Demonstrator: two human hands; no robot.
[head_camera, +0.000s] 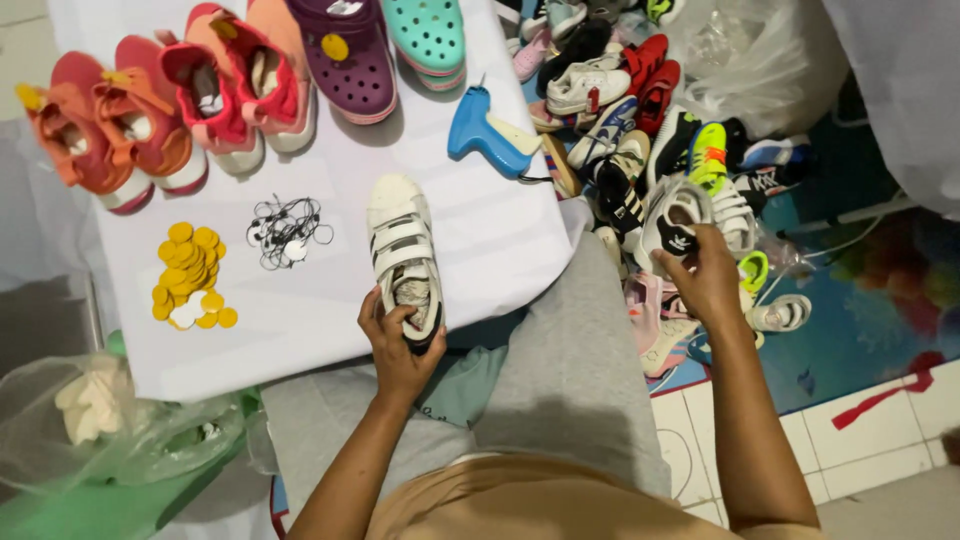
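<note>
Two small shoes are in hand at once in the head view. The left hand (395, 335) closes its fingers around the heel of a cream-white child's sneaker with two hook-and-loop straps (403, 255), which lies sole-down on the white sheet covering the table (480, 250), toe pointing away from the person; held at the heel like this, its open top faces up for a look inside. The right hand (708, 275) reaches out to the side and grips a white sneaker with black trim (678, 222) at the near edge of the loose heap of mixed children's shoes on the floor (620, 120), apparently lifting it clear of its neighbours.

On the sheet, the things lie sorted by kind. A row of orange, red and pink sneakers (170, 110) lines the far edge, beside a purple clog (345, 55) and a mint-green clog (428, 35). A blue plastic tagging gun (490, 130) lies near the heap. A pile of yellow round paper tags (190, 275) and a bundle of black elastic loops (287, 228) sit just left of the cream shoe, within easy reach. A clear plastic bag (120, 420) rests at lower left.
</note>
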